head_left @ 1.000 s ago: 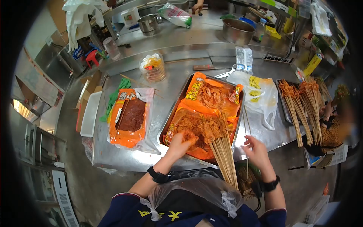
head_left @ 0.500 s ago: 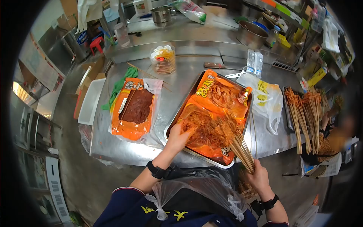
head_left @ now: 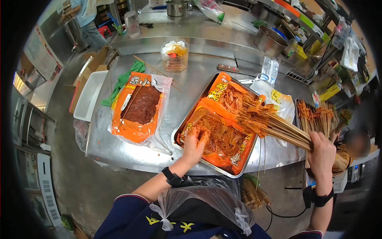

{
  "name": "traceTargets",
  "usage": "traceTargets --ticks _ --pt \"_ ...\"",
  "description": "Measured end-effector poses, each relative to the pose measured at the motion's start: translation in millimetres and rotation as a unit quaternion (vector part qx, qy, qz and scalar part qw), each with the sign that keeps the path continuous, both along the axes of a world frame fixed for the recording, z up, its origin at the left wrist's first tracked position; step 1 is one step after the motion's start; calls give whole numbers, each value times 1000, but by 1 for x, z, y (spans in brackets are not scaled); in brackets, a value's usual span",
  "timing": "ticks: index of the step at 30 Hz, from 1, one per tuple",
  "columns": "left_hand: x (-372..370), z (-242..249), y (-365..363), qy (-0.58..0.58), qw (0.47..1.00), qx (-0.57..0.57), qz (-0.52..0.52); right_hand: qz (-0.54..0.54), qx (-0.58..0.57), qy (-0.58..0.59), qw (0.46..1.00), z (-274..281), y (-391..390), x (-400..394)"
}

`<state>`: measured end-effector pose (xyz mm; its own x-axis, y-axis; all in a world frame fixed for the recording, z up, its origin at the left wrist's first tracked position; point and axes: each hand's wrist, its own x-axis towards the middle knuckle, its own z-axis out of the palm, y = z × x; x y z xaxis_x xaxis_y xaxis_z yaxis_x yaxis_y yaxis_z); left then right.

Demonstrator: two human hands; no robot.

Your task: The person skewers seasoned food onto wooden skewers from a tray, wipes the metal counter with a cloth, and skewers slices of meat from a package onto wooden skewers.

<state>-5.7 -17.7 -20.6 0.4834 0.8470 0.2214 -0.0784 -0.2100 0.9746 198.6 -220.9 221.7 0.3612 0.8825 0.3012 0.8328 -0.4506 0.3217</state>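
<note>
Steel tray (head_left: pixel 174 140), centre: orange bags (head_left: pixel 211 106) w/ red-stained shreds (head_left: pixel 223 137). L hand (head_left: pixel 193 146) at its 8 o'clock, fingers part-curled; can't tell if gripping food. R hand (head_left: pixel 321 153), approx 4, closed round skewers (head_left: pixel 284 133), coated tips over tray. 9–10: orange pack (head_left: pixel 129 129) w/ dark red block (head_left: pixel 142 105). 11: clear tub (head_left: pixel 175 63), white & yellow bits. 3: side tray (head_left: pixel 297 113), more skewers.

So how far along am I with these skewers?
Loaded skewers on the right-hand tray look done. Your right hand grips another loaded bunch above the orange packets; your left hand is at the lower one. Both hold loose food, so more threading is probably left.
</note>
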Motion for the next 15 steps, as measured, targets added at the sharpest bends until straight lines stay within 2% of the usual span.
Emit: traceTargets --ticks 2,4,5,7,10,12,13,15 --pt "-1 -4 4 -1 1000 19 18 -7 -28 -7 1000 7 21 0" --pt "-3 -3 6 0 999 39 33 46 -61 -113 991 12 44 3" --pt "-4 -1 4 5 998 55 33 46 -61 -111 991 16 55 4" --pt "-4 0 0 9 997 70 31 63 -80 -270 958 25 75 8" --pt "-8 2 2 2 996 75 41 98 -60 -289 950 32 100 5" --pt "-7 7 2 47 996 63 48 138 -31 -316 938 28 121 1" --pt "-4 9 2 9 998 49 46 145 -25 -334 931 27 131 -2" --pt "-4 6 1 12 998 42 41 163 -19 -334 928 31 143 2"
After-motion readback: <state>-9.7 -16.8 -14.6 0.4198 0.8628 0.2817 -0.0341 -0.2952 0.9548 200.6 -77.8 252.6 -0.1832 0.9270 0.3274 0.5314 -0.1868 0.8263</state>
